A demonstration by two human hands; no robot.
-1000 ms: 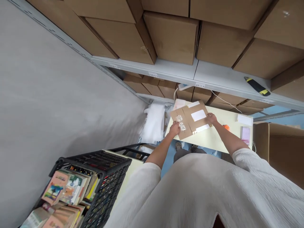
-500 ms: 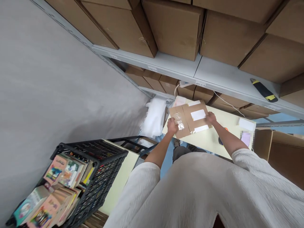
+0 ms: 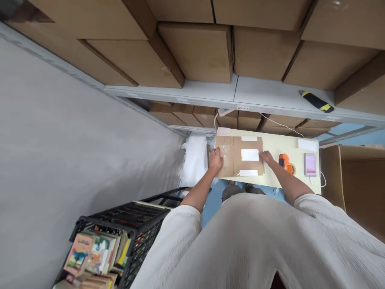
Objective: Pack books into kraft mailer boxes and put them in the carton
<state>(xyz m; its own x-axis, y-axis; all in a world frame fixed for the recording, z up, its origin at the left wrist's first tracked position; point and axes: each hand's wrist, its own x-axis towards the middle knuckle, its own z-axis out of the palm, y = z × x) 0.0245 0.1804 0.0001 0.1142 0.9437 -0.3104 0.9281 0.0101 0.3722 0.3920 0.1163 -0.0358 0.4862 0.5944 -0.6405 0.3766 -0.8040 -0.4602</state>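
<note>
A flat piece of brown cardboard (image 3: 237,164) with three white patches and clear tape at its left part lies over the pale table (image 3: 270,178). At its left edge my left hand (image 3: 216,159) grips it, fingers on top. My right hand (image 3: 266,157) pinches the right edge beside the middle white patch. Just right of that hand sits an orange tape dispenser (image 3: 285,162). Further right is a phone-like thing with a blurred pinkish screen (image 3: 310,164), and behind it a white slip (image 3: 308,145).
Shelving full of cardboard boxes (image 3: 195,52) rises behind the table; a black and yellow utility knife (image 3: 316,101) lies on a shelf (image 3: 261,90). White wrapping (image 3: 194,158) stands left of the table. A black crate (image 3: 150,224) of books is lower left, an open carton (image 3: 333,172) at right.
The cardboard has turned from a slant to nearly square with the table and come down onto it, both hands staying on its edges. The view has shifted, and the tape dispenser is now uncovered.
</note>
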